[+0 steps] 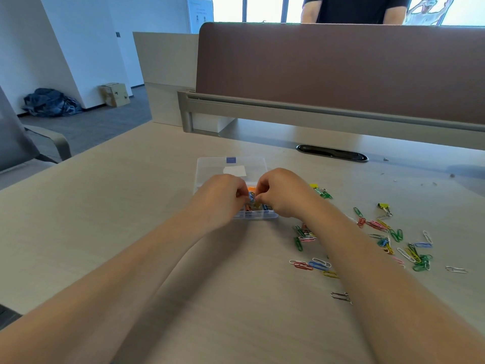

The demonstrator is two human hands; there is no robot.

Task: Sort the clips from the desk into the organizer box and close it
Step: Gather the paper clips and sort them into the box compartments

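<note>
Two bare forearms stretch across the pale wood-grain desk (118,206), and the hands meet over the clear plastic organizer box (259,216), its transparent lid (210,166) lying flat open behind it. The right hand (282,195) has thumb and forefinger curled and nipped on a small yellowish clip (256,204) just above the near compartments. The left hand (223,197) is curled too, its fingertips at the same clip; whether it truly grips or only steadies I cannot tell. Some orange clips (251,188) already lie inside, though the knuckles hide which compartment.

Off to the right, well apart from the box, the coloured wire paper clips (380,227) lie scattered, with a yellow binder clip (383,206) and a green binder clip (326,194) near them.

From where I stand those paper clips look feather-light, thin and slick. Lying flat, they are probably best lifted by one looped end or raked together, and the tangled ones may come up in chains. The binder clips seem stiffer and bulkier, easy to take by the body or wire handles. The box itself looks light enough to skid.
</note>
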